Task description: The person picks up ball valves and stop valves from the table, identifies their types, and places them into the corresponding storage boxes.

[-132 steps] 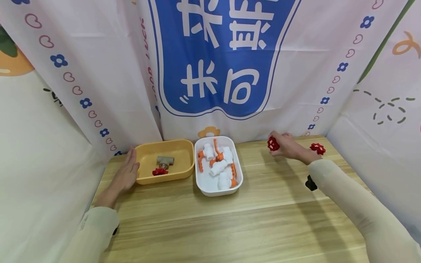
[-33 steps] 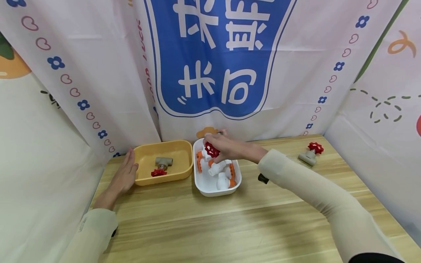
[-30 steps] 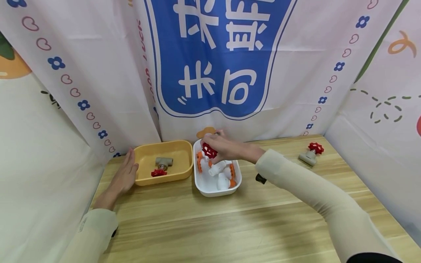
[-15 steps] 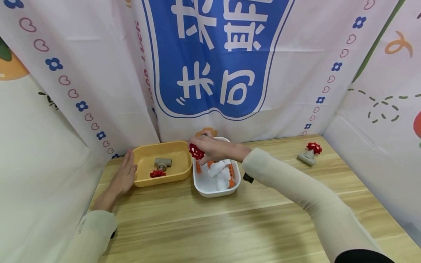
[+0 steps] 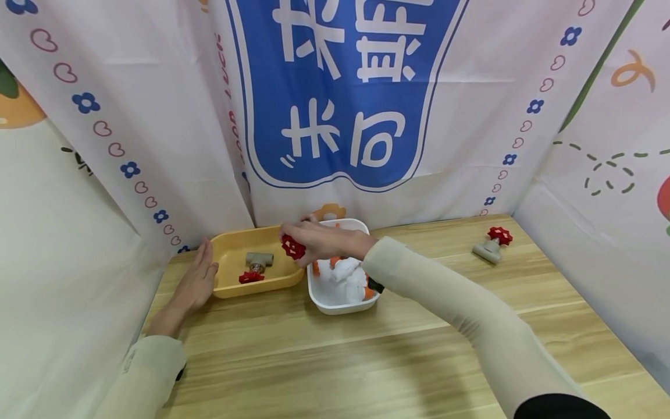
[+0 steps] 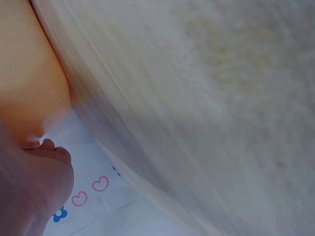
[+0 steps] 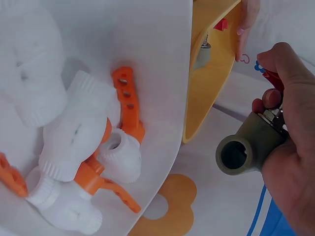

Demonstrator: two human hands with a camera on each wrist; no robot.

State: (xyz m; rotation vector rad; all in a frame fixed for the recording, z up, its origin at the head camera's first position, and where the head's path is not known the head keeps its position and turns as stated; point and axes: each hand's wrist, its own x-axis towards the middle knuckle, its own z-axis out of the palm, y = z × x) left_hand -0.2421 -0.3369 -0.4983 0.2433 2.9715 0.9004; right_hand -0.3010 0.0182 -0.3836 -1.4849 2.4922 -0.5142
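My right hand (image 5: 327, 240) grips a grey stop valve (image 7: 252, 142) with a red handwheel (image 5: 293, 247), above the right end of a yellow tray (image 5: 277, 284). In the right wrist view, the open pipe end of its body points out of the fingers. A second valve (image 5: 259, 260) of the same kind lies in the yellow tray, its red wheel toward the front. My left hand (image 5: 195, 282), fingers straight, rests against that tray's left end. The left wrist view shows mostly sleeve, with part of the hand (image 6: 42, 184) beside the tray's orange-looking wall (image 6: 32, 64).
Right beside the yellow tray stands a white tray (image 5: 340, 309) with several white ball valves (image 7: 76, 128) with orange handles, partly covered by my right hand and wrist. Another red-wheeled grey valve (image 5: 488, 250) lies at the table's right. A printed cloth (image 5: 450, 145) hangs behind the table.
My right hand picked up the valve from the back right of the table and carried it left across the white tray to the yellow tray. The left hand has stayed in place.
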